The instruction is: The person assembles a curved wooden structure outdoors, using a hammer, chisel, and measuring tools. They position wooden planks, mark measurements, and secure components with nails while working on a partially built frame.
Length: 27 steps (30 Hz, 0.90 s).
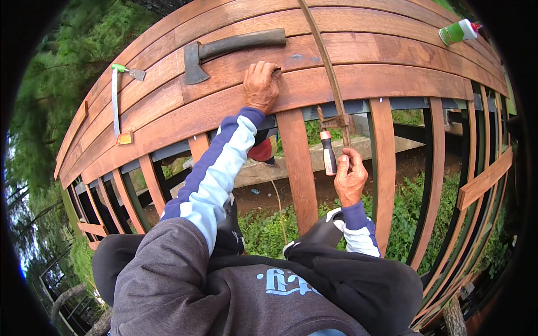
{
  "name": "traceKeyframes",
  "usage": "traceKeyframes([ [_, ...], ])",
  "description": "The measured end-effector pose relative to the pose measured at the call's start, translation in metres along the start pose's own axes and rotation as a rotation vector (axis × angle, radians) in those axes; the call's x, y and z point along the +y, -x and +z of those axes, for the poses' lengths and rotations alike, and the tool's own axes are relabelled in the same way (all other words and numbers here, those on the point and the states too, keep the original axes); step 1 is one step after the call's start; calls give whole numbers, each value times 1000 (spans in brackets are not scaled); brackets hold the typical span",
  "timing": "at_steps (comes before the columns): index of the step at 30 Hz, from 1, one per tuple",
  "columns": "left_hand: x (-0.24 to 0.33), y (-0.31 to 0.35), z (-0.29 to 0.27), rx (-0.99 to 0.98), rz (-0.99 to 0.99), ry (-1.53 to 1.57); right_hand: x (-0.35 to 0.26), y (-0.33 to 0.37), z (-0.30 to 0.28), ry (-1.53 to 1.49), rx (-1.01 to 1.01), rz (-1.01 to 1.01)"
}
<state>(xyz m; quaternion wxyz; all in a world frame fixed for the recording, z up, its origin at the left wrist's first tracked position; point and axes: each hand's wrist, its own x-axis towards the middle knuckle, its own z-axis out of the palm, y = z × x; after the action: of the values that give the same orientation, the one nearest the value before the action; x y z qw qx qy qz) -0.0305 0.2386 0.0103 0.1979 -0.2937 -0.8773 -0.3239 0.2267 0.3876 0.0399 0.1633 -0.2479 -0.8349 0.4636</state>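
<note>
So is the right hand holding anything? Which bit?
Can't tell: the right hand is close to the clamp's handle, but no clear grip shows.

On the decking [392,78], we had the axe [227,47] left of the bar clamp [328,61], the scraper [136,73] further left and the bottle [457,32] far to the right. The clamp crossed the decking's near edge, its handle [329,154] between two slats [300,173]. Our left hand [261,87] was just before the axe, our right hand [350,178] just right of the handle.
</note>
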Motion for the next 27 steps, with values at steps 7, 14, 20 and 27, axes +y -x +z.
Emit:
traceKeyframes([
  [7, -1, 0, 1, 3, 3, -11, 9, 2, 0, 38, -7, 21],
  [14, 0, -1, 0, -18, 2, -4, 6, 0, 0, 32, 10, 4],
  [20, 0, 1, 1, -8, 5, -12, 10, -1, 2, -1, 23, 14],
  [27, -1, 0, 1, -8, 13, -11, 14, 1, 0, 27, 9, -1],
])
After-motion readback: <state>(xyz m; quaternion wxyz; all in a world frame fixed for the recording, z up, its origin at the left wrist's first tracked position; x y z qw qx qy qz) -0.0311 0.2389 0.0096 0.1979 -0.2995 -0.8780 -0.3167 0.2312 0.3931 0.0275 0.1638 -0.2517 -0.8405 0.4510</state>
